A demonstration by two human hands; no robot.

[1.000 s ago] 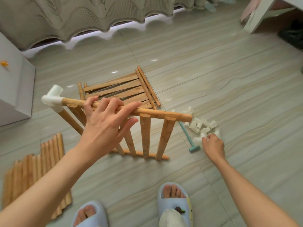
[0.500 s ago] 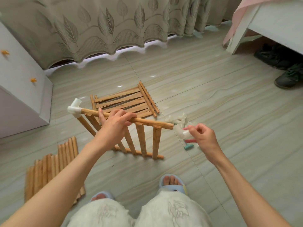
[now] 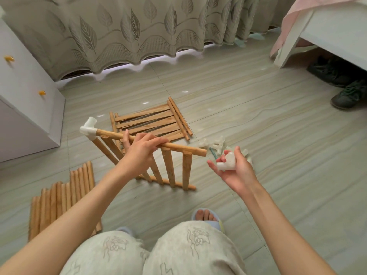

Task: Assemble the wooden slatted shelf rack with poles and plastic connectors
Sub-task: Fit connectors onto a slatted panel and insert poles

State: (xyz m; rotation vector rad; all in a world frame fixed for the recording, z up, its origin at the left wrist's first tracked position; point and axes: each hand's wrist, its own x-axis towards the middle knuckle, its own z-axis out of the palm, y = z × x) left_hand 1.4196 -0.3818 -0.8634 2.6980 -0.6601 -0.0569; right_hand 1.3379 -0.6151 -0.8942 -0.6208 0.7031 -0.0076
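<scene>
A wooden slatted shelf panel stands on edge on the floor. My left hand grips its top rail near the middle. A white plastic corner connector caps the rail's left end; the right end is bare. My right hand holds a white plastic connector just right of that bare end, palm up, fingers curled around it. A second slatted panel lies flat behind. A bundle of wooden poles lies at the left.
Several loose white connectors and a teal-handled tool lie on the tile floor by my right hand. A white drawer cabinet stands left, a curtain behind, a white bed frame and dark shoes at right.
My right hand picked a white connector off the floor pile and lifted it toward the rail's bare right end. My left hand kept its grip on the rail. The camera tilted up.
</scene>
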